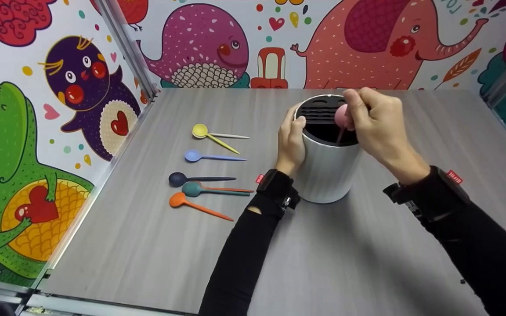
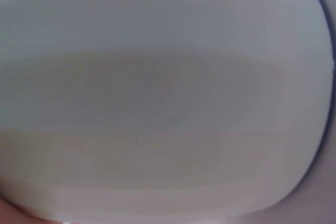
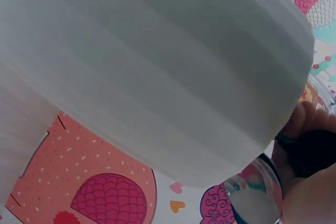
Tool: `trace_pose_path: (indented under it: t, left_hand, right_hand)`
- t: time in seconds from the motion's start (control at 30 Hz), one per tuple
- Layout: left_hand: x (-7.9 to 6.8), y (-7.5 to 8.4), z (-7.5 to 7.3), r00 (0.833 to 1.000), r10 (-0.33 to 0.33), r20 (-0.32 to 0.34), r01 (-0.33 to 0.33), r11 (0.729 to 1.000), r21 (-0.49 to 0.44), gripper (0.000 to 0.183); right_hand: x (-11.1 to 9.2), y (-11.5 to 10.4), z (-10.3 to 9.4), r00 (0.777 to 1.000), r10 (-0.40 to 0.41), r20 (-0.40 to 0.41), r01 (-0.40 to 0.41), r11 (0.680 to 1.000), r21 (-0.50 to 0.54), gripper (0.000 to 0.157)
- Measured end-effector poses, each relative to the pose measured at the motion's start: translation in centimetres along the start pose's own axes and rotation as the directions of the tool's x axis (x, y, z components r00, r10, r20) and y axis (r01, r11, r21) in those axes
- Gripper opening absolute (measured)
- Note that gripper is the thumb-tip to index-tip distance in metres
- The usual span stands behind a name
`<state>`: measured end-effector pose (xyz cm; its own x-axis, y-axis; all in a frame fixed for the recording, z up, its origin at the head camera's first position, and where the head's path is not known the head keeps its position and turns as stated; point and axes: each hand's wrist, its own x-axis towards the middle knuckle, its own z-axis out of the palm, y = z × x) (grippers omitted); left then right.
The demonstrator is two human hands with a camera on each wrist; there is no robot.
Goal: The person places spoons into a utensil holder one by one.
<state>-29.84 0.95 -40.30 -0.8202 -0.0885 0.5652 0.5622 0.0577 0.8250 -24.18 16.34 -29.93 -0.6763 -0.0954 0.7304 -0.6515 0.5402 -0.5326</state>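
A white cylindrical utensil holder (image 1: pixel 325 175) stands upright, its black insert (image 1: pixel 316 115) showing slots on one side and a dark opening on the other. Around its left side my left hand (image 1: pixel 291 142) grips the wall, thumb at the rim. My right hand (image 1: pixel 378 118) pinches a pink spoon (image 1: pixel 341 116) over the opening, handle pointing down inside. The handle's lower end is hidden. Pale holder wall (image 2: pixel 157 93) fills the left wrist view. In the right wrist view, the holder (image 3: pixel 157 77) covers much of the picture, with right-hand fingers (image 3: pixel 310 116) at its edge.
Left of the holder lie several spoons: yellow (image 1: pixel 200 131) crossing a cream one (image 1: pixel 231 136), light blue (image 1: pixel 193 156), navy (image 1: pixel 177 179), teal (image 1: pixel 192 189) over an orange-red one (image 1: pixel 235 189), and orange (image 1: pixel 177 200). Cartoon-printed walls (image 1: pixel 279 39) edge the grey table (image 1: pixel 147 254).
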Motion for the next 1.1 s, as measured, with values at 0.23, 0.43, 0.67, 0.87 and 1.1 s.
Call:
trace_pose_path:
  t: [0.23,0.43,0.67,0.87,1.1]
  left_hand:
    - [0.1,0.1,-0.1,1.0,-0.018,0.012,0.018,1.0,-0.006,0.062]
    - [0.2,0.1,-0.1,1.0,-0.018,0.01,0.018,1.0,-0.005,0.062]
    - [0.0,0.0,-0.1,1.0,-0.003,0.003,0.003,1.0,0.008,0.062]
    - [0.1,0.1,0.0,1.0,0.001,-0.001,-0.001,1.0,0.022,0.061]
    - [0.0,-0.2,0.0,1.0,0.002,-0.005,-0.002,1.0,0.002,0.062]
  right_hand:
    - [-0.3,0.1,-0.2,0.99,-0.088,0.108,0.114,0.956,-0.27,0.039]
    - [0.0,0.7,-0.7,0.97,-0.207,0.131,0.24,0.912,-0.334,0.04]
    - [0.0,1.7,-1.5,0.968,-0.252,-0.002,0.245,0.945,-0.218,0.024]
    - [0.2,1.7,-2.7,0.974,-0.124,-0.191,0.116,0.992,-0.054,0.029]
    - [-0.6,1.4,-3.6,0.969,0.0,-0.247,0.001,1.0,0.006,0.032]
